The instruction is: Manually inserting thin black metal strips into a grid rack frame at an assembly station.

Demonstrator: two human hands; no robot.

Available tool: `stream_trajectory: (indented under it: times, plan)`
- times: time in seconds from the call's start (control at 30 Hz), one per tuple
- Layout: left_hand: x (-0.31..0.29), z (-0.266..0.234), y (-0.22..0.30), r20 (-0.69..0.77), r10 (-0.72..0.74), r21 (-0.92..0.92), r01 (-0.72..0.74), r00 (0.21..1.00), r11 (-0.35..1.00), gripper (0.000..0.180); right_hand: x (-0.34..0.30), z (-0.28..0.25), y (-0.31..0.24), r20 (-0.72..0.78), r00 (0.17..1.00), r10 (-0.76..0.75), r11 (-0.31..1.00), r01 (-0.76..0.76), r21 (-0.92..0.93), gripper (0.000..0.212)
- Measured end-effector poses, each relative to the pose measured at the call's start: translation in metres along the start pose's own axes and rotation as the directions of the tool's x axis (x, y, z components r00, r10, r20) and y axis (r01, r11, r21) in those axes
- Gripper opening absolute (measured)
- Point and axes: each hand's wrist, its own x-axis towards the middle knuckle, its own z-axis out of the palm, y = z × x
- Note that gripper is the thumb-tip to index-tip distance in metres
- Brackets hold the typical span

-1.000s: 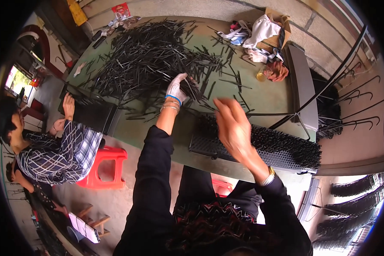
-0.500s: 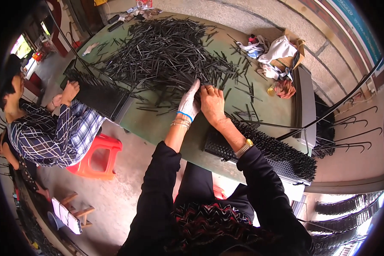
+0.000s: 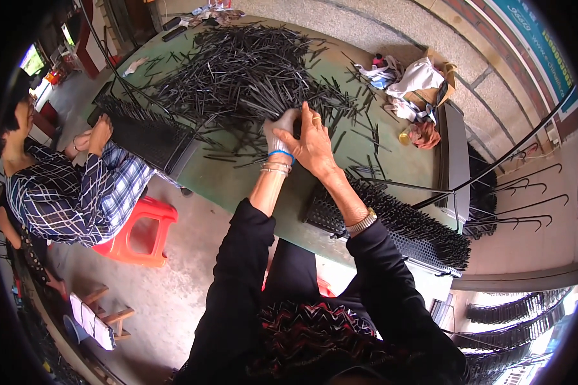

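My left hand, in a white glove with a blue cuff, closes round a fanned bundle of thin black sticks whose ends point away from me. Bare and with a ring on one finger, my right hand lies against the glove's right side. Its fingers are stretched out and its thumb reaches across the glove. The fingertips are beside the bundle's lower end. Just beyond both hands a large heap of loose black sticks covers much of the green table.
Right of my forearm stands a perforated black rack packed with upright black sticks. Cloths lie at the far right. At left a person in a plaid shirt sits on a red stool beside another black rack.
My fingers were together at the heap; now the left glove holds a fanned bundle upright and my right fingers have straightened. The view has shifted slightly.
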Motion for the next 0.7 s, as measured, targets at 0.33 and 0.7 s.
stream_trajectory:
  times: [0.33,0.7]
  plan:
    - [-0.096,-0.045,0.013,0.079,-0.126,-0.414,0.148,0.989,0.898,0.035,-0.040,0.069,-0.009,-0.079,0.980,0.180,0.884,-0.126,0.449,0.095]
    - [-0.068,-0.079,-0.024,0.327,-0.418,-0.491,0.530,0.848,0.691,0.035,-0.036,0.062,-0.024,-0.193,0.884,0.425,0.837,-0.302,0.456,0.060]
